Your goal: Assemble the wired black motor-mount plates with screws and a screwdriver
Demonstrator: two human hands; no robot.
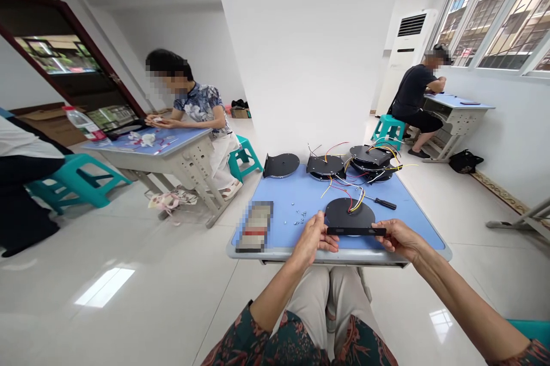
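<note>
A round black plate with a flat raised edge and coloured wires point(349, 216) lies at the front of the blue table. My left hand point(312, 238) grips its left end, thumb on top and fingers beneath. At the other end, my right hand point(399, 237) pinches the corner of the flat edge. Several small screws point(299, 218) are scattered left of the plate. Behind it lies a screwdriver point(385, 204) with a black handle. Farther back are a bare black plate point(282, 165), a wired plate point(326, 166) and a stack of wired plates point(374, 161).
A blurred phone-like flat object point(255, 226) lies at the left of the blue table point(275, 188). A white pillar point(309, 56) stands behind. One person sits at a desk point(172, 140) to the left, another at a desk point(458, 102) to the right.
</note>
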